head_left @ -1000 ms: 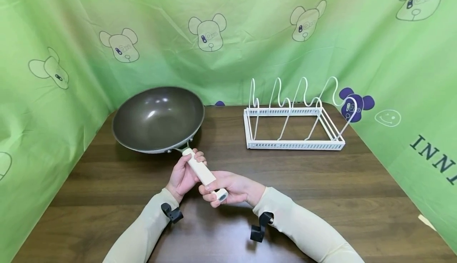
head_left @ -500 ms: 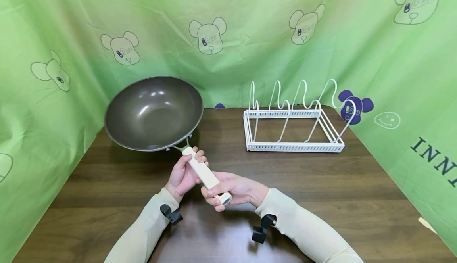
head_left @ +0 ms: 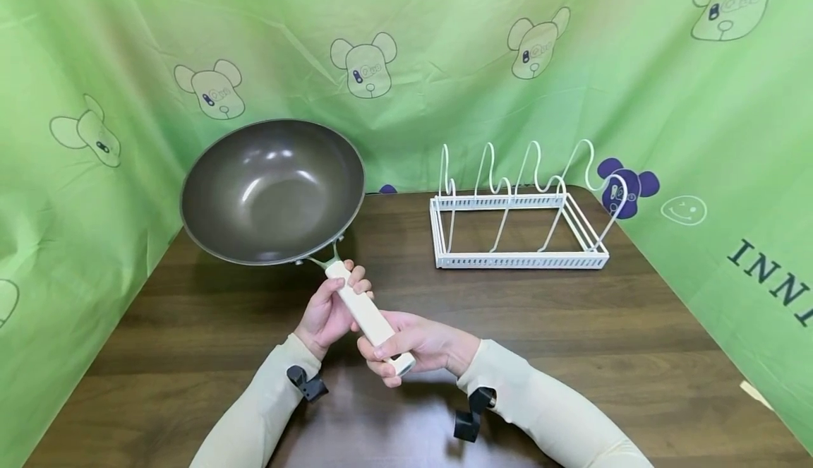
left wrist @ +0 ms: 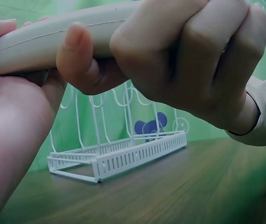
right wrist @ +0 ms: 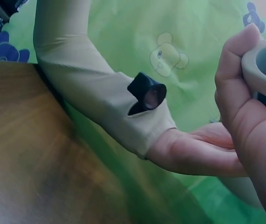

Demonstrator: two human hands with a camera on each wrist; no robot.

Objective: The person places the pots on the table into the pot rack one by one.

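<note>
Clenched w/ 2 hands on the handle (head_left: 368, 316): L hand (head_left: 322, 313) wraps it up by the wok (head_left: 273, 196), R hand (head_left: 417, 342) grasps it nr the end, thumb laid on top. Solid hold from here, tho some fingertips are hidden.

Wok's out left of the rack (head_left: 521, 261), well apart from it, inside facing up & tilted to the near side. Looks to be off the table (head_left: 546, 313); underside's hidden, so can't swear to it. Handle slants back to the near side, hands w/ it, L & R alike sitting nearer than the rack & left of it. Neither touches the rack.

Danger no. 1, I'd say: weight. All that pan hangs out past the L hand, so if that grip slackens, it could dip & knock the table left of the rack. No. 2: twist. Smooth-looking handle; if the 2 wrists turn out of sync, the wok might roll & drop a side. No. 3: its far edge looks close to the cloth (head_left: 438, 80) back behind the rack's line; a shove that way could snag it, can't tell the gap. No. 4: any low swing rackward may clip the rack's left end, & such a light-looking frame could skid or tip.
</note>
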